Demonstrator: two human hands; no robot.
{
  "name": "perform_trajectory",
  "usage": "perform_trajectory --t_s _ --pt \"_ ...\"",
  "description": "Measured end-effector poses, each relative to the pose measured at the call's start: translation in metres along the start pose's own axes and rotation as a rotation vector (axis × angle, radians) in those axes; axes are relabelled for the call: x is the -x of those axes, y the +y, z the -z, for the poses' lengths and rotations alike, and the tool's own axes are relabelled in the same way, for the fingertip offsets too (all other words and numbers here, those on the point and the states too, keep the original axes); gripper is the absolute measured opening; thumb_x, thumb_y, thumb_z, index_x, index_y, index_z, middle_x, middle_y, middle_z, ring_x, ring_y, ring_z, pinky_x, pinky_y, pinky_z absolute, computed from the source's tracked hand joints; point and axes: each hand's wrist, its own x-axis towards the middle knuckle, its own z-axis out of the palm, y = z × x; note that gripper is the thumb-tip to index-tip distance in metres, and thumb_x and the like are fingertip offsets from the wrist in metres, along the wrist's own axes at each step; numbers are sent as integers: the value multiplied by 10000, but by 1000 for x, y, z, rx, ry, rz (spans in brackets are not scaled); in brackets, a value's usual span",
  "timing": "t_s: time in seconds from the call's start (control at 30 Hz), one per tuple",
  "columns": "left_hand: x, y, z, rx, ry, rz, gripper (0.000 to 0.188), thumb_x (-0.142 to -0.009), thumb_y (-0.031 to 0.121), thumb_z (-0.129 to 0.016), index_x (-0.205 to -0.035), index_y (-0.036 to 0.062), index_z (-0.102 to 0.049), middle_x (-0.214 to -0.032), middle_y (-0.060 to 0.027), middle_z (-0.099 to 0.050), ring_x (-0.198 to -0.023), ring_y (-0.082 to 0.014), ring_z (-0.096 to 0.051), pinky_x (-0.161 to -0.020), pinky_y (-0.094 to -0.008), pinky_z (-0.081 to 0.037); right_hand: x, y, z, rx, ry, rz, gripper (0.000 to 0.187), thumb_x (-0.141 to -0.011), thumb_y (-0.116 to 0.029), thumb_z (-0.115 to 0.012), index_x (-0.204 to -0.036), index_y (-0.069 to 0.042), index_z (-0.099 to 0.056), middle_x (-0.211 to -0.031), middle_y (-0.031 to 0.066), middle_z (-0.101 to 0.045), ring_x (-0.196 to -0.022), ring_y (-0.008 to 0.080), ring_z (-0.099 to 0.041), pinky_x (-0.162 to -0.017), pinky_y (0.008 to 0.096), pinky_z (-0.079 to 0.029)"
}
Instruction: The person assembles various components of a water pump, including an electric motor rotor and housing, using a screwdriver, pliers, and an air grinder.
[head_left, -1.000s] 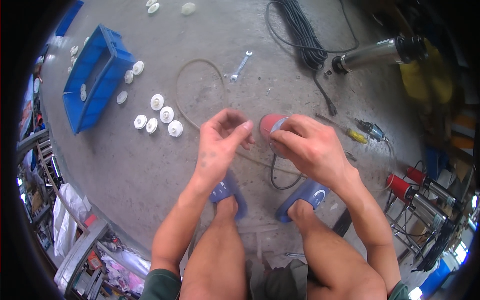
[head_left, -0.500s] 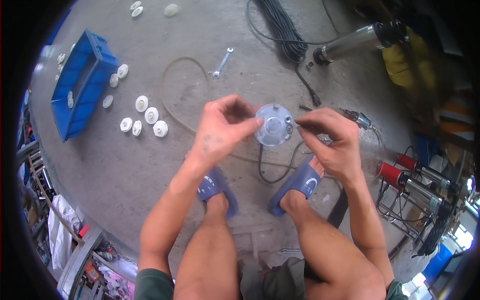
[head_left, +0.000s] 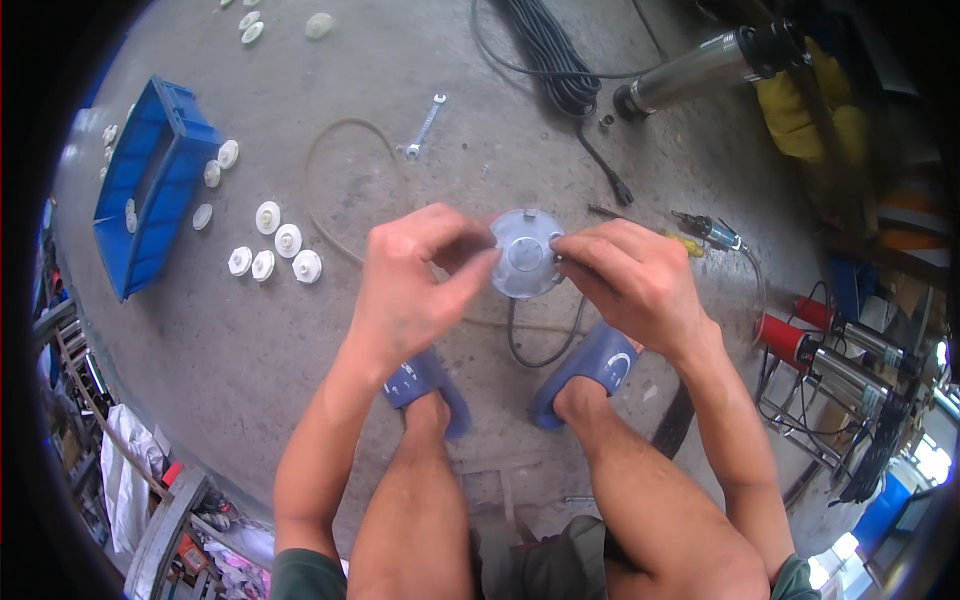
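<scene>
A round, translucent grey-white disc [head_left: 526, 254] with small tabs on its rim faces up between my hands, above the floor between my feet. My left hand [head_left: 412, 278] curls against its left edge, thumb and fingers at the rim. At the right edge, my right hand [head_left: 640, 278] has thumb and fingers pinched together. Whatever is in that pinch is too small or hidden to make out. The fingers cover the spot where two small round fittings sit. From below the disc a black cable [head_left: 512, 335] loops out toward my right foot.
White round parts [head_left: 288, 240] lie at left beside a blue bin [head_left: 150, 200]. A wrench [head_left: 427, 126], a clear hose [head_left: 310, 190] and coiled black cable [head_left: 560, 65] lie ahead. To the right are a steel cylinder [head_left: 690, 75], an air tool [head_left: 705, 230] and red-ended cylinders [head_left: 785, 340].
My right hand has moved left onto the disc's right edge, covering the fittings. My left thumb has slid back from the disc's top to its rim. The view has shifted slightly.
</scene>
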Motion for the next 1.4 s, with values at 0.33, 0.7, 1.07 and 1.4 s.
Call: perform_trajectory --t_s 0.33,0.7,1.07,1.4 --pt "12 16 -28 -85 217 128 96 -860 -16 -801 -884 -39 -712 -816 -45 -717 -707 -96 -669 -671 -247 -540 1 7 8 94 -84 205 297 -753 -121 -711 -1043 -63 -703 -891 31 -647 -835 211 -651 -640 335 -570" --pt "22 17 -47 -191 393 0 118 -844 -61 -796 -954 -31 -763 -887 -84 -709 -739 -141 -673 -689 -269 -540 -9 -7 8 201 -127 93 226 -746 -93 -706 -969 -66 -677 -806 45 -552 -774 224 -595 -636 350 -533" --pt "22 4 -52 -34 408 62 124 -866 -50 -829 -921 -38 -718 -884 -34 -683 -741 -81 -650 -665 -222 -522 -12 -18 -4 341 -253 -11 282 -859 -151 -664 -1122 -54 -627 -888 68 -683 -890 232 -673 -737 379 -542" --pt "18 20 -67 -221 504 -8 116 -865 -13 -846 -862 -44 -734 -827 -64 -675 -659 -95 -591 -597 -238 -475 100 158 -77 -728 450 -1505 411 -1019 -403 -712 -1034 8 -707 -863 115 -776 -631 158 -680 -478 317 -444"
